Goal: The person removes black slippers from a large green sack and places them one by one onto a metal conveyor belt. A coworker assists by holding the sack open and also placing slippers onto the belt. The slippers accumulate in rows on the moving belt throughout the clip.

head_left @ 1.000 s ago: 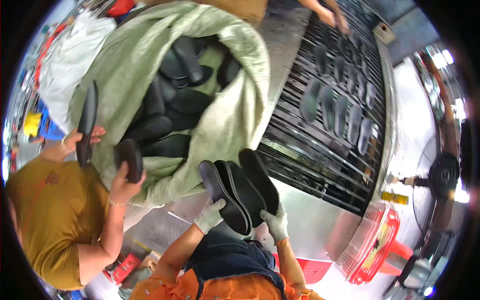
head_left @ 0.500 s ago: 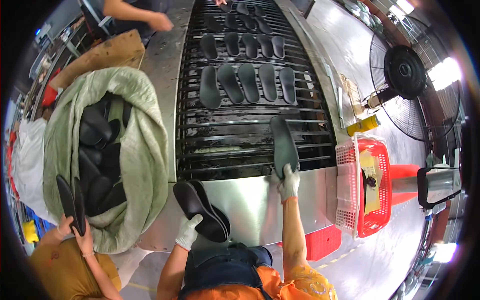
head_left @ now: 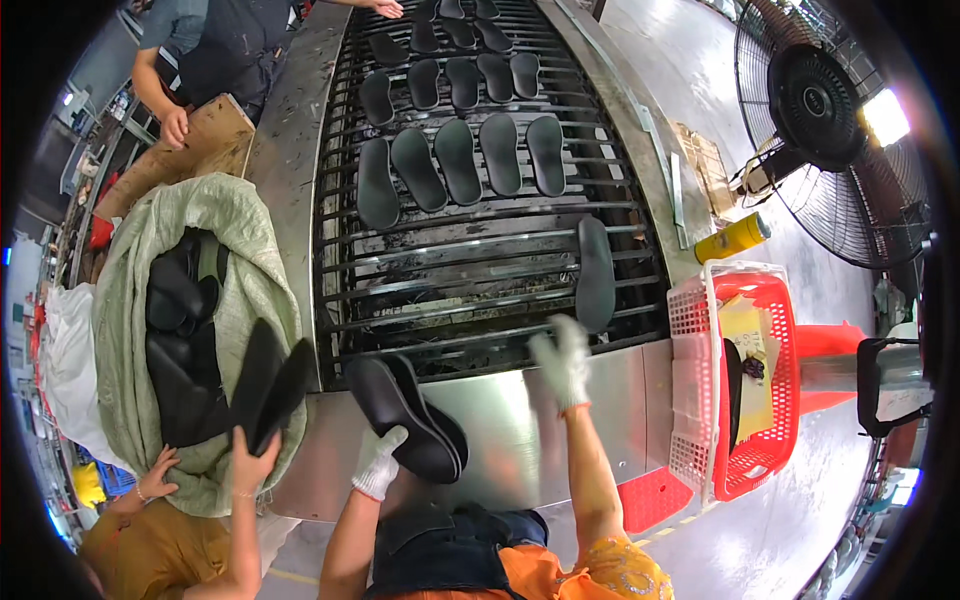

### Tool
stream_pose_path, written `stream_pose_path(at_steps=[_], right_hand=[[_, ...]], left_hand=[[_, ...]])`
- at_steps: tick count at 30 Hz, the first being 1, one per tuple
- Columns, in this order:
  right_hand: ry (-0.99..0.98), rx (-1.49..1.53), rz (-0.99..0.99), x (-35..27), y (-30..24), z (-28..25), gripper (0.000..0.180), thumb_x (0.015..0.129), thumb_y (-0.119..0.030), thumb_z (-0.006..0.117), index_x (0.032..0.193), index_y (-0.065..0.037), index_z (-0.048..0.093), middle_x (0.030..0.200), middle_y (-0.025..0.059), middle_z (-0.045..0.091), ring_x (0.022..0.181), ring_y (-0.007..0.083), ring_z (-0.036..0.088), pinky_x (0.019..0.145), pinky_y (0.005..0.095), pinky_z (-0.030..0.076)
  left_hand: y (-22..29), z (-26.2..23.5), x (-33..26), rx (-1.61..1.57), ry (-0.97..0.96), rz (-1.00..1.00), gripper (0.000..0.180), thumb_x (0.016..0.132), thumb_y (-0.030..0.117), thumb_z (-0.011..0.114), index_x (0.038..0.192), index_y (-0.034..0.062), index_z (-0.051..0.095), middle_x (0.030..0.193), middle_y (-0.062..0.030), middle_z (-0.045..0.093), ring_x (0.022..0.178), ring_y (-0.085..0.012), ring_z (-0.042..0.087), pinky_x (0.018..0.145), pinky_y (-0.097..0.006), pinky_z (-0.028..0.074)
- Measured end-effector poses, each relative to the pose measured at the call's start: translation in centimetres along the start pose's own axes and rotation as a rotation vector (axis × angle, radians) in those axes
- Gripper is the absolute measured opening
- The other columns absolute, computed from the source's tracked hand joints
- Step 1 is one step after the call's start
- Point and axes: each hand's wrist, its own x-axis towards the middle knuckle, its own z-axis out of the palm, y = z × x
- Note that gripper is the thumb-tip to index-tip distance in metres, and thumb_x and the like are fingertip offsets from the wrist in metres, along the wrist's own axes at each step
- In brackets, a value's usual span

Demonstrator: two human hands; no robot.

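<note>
My gloved left hand [head_left: 378,464] grips a small stack of black shoe insoles [head_left: 402,418] above the metal ledge. My gloved right hand [head_left: 563,362], slightly blurred, is empty with its fingers stretched out over the ledge's far edge. Just beyond it, a single dark insole [head_left: 595,275] lies lengthwise across the black bars of the slatted conveyor [head_left: 450,300]. Farther off, a row of insoles [head_left: 455,162] lies side by side on the bars, with more rows behind it.
At left stands a green woven sack [head_left: 270,240] full of black insoles; a co-worker's hand [head_left: 255,465] holds a pair over it. Another person's hand [head_left: 175,128] is at upper left. A red-and-white basket [head_left: 775,440], yellow can [head_left: 733,238] and large fan [head_left: 815,105] are at right.
My right hand has let go of the insole and drawn back toward me. The rows have shifted left in view. The co-worker's pair has moved right, over the sack.
</note>
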Motion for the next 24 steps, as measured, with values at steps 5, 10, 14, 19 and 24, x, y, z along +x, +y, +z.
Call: stream_pose_path(at_steps=[5,10,14,19,24], right_hand=[[-0.849,0.691,0.266,-6.4,-3.9,2.5,0.064,0.089,-0.004,0.064,0.149,-0.004,0.044,0.117,0.0095,0.063,0.106,0.0188,0.061,0.093,0.0345,0.052],[-0.699,0.506,0.078,-5.5,-4.5,2.4,0.065,0.085,0.005,0.057,0.148,-0.004,0.045,0.120,0.0126,0.067,0.105,0.0201,0.064,0.093,0.0345,0.052],[-0.219,0.359,-0.061,-2.5,-2.0,3.1,0.049,0.084,0.009,0.051,0.131,-0.002,0.060,0.122,0.0168,0.069,0.109,0.0279,0.067,0.097,0.0357,0.052],[0.082,0.149,0.222,7.4,2.8,3.0,0.044,0.091,-0.011,0.051,0.133,-0.019,0.059,0.120,0.0196,0.070,0.112,0.0419,0.065,0.095,0.0498,0.050],[0.130,-0.278,0.092,11.3,3.9,2.4,0.043,0.091,-0.009,0.055,0.134,-0.013,0.055,0.123,0.0226,0.062,0.113,0.0439,0.060,0.095,0.0519,0.049]], left_hand=[[1.7,5.6,2.0,-0.114,-0.113,-0.022,0.061,0.085,0.006,0.076,0.141,0.0019,0.051,0.128,-0.0136,0.062,0.112,-0.0273,0.065,0.098,-0.044,0.056],[2.6,7.9,3.9,-0.147,-0.193,-0.110,0.058,0.086,0.012,0.078,0.137,0.0005,0.054,0.124,-0.0111,0.066,0.108,-0.0245,0.067,0.096,-0.041,0.057],[1.5,9.1,5.9,-0.137,-0.249,-0.109,0.057,0.088,0.014,0.079,0.137,0.0004,0.055,0.126,-0.0097,0.065,0.111,-0.0227,0.065,0.098,-0.039,0.054],[0.9,10.4,8.2,-0.027,-0.142,-0.077,0.050,0.092,0.012,0.074,0.137,-0.0010,0.056,0.127,-0.0087,0.065,0.111,-0.0198,0.063,0.100,-0.036,0.051],[1.0,10.6,9.8,0.087,-0.101,-0.033,0.045,0.096,0.015,0.069,0.136,-0.0020,0.058,0.127,-0.0081,0.066,0.111,-0.0180,0.061,0.100,-0.034,0.049]])
